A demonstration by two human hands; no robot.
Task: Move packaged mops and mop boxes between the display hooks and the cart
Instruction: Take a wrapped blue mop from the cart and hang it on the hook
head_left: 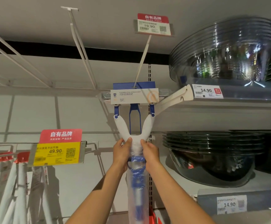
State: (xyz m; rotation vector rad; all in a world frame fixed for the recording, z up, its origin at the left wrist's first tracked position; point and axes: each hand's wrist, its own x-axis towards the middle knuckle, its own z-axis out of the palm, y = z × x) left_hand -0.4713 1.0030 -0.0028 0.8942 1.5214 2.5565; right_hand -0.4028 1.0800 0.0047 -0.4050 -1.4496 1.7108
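Observation:
A packaged foldable sponge mop (pixel 134 126) hangs upright in the middle of the view, its blue and white card header on a long white display hook (pixel 143 57) that carries a 19.90 price tag. Its white Y-shaped frame narrows into a blue handle wrapped in clear plastic. My left hand (pixel 122 153) grips the base of the Y from the left. My right hand (pixel 150 153) grips it from the right. Both arms reach up from below. The cart is not in view.
Bare white hooks (pixel 81 46) jut out at upper left. A yellow 49.90 tag (pixel 57 153) hangs over white packaged mops (pixel 17 183) at lower left. Shelves on the right hold stacked clear bowls (pixel 225 50) above and dark glass bowls (pixel 212 152) below.

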